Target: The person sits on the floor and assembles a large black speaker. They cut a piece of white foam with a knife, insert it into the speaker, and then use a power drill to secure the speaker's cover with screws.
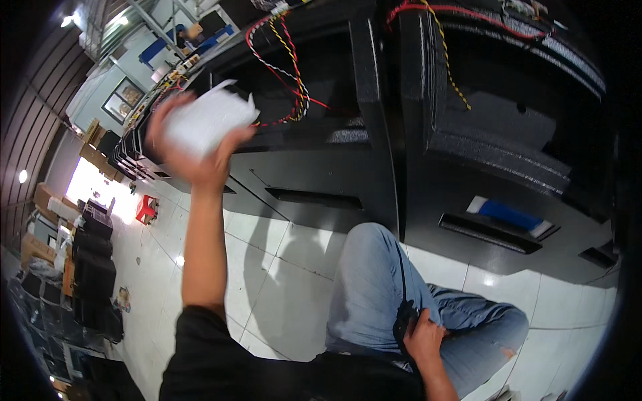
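My left hand (200,150) is raised at the far left, beside the front of a black cabinet (314,174). Its fingers are closed around a white, crumpled wad of cloth or paper (212,120), slightly blurred, with loose corners sticking up. Down at my lap, my right hand (424,336) rests against my jeans with its fingers curled. It is at a small black object (403,317) on a thin dark cord running up over my thigh. What kind of object that is, I cannot make out.
Red, yellow, black and white wires (297,87) hang into the open top of the cabinet. A second black cabinet (495,194) stands to the right, with a blue-and-white item (511,215) above its slot. A red stool (146,209) and stacked boxes lie beyond, left.
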Demonstrator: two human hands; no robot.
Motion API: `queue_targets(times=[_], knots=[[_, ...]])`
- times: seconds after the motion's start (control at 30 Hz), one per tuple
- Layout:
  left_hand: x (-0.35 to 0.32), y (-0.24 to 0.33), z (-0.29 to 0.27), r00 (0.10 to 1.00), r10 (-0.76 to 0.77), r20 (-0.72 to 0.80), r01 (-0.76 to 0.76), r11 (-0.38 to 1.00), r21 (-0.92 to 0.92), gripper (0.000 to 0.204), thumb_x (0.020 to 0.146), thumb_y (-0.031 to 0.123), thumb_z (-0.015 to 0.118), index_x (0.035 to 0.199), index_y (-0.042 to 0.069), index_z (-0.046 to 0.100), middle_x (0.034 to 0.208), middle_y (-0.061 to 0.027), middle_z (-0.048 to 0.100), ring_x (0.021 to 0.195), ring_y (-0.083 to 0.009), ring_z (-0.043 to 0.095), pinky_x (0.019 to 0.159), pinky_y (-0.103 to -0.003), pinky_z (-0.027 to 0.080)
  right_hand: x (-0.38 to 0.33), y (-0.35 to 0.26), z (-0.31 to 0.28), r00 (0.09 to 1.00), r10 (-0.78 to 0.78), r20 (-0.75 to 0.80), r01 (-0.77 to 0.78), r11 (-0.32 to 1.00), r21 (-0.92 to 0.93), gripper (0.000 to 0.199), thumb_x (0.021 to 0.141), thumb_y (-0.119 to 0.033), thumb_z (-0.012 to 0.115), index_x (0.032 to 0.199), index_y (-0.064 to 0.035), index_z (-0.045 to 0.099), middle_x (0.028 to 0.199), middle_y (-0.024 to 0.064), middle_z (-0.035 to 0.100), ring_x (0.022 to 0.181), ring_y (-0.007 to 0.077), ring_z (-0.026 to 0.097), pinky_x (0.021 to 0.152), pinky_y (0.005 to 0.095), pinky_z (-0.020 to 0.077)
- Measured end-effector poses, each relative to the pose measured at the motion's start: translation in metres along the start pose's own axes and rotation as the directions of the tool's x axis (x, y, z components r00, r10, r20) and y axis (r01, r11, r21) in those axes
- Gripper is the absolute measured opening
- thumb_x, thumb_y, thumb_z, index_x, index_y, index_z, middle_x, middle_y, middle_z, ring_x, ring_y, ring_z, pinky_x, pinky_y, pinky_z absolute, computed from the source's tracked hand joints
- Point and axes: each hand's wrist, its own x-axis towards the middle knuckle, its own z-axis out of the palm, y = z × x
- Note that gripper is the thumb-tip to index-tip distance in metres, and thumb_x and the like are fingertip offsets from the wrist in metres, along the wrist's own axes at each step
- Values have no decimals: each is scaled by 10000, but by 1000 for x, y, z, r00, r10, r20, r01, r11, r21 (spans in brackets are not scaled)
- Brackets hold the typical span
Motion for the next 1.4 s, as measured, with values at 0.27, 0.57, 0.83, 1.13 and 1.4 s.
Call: queue_targets(times=[0.27, 0.57, 0.83, 1.13, 1.4], knots=[[17, -92, 59, 695, -82, 715, -46, 986, 158, 957, 526, 460, 923, 1375, 190, 575, 1344, -139, 568, 1229, -392, 559, 1031, -459, 469, -13, 37, 17, 994, 104, 29, -104, 995, 11, 277, 912, -229, 634, 1006, 1, 512, 729, 286, 674, 686, 496, 670, 681, 593, 508], [58, -62, 13, 978, 176, 112, -202, 935, 290, 789, 699, 385, 920, 1372, 139, 590, 1358, -169, 527, 1244, -333, 538, 1051, -450, 462, -8, 40, 17, 996, 63, 69, -62, 998, -9, 310, 911, -244, 647, 1044, -6, 502, 737, 277, 675, 699, 479, 678, 708, 582, 508], [-35, 42, -36, 720, -636, 277, 559, 296, -775, 679, 853, 184, 566, 1483, 53, 350, 1333, -223, 533, 1147, -372, 614, 988, -498, 514, -9, 22, 7, 997, -25, -72, 42, 967, 253, 269, 934, -212, 626, 1067, 4, 537, 765, 274, 669, 708, 470, 659, 723, 551, 459], [-145, 177, -6, 168, -754, 635, 591, -439, -677, 349, 1031, 386, 394, 1251, 139, 504, 1096, -86, 546, 949, -253, 571, 810, -493, 498, -15, -30, -66, 993, 50, 110, -117, 630, 768, 209, 925, -147, 701, 1044, 0, 614, 806, 105, 700, 684, 206, 678, 648, 325, 513], [-176, 248, 12, -227, -464, 856, 586, -768, -260, 413, 1047, 484, 455, 1241, 123, 509, 1020, -70, 550, 842, -192, 563, 657, -381, 493, 20, -70, -60, 942, -121, 313, -279, 236, 931, 183, 910, -95, 754, 1038, -3, 660, 746, -3, 639, 570, 55, 556, 523, 227, 438]])
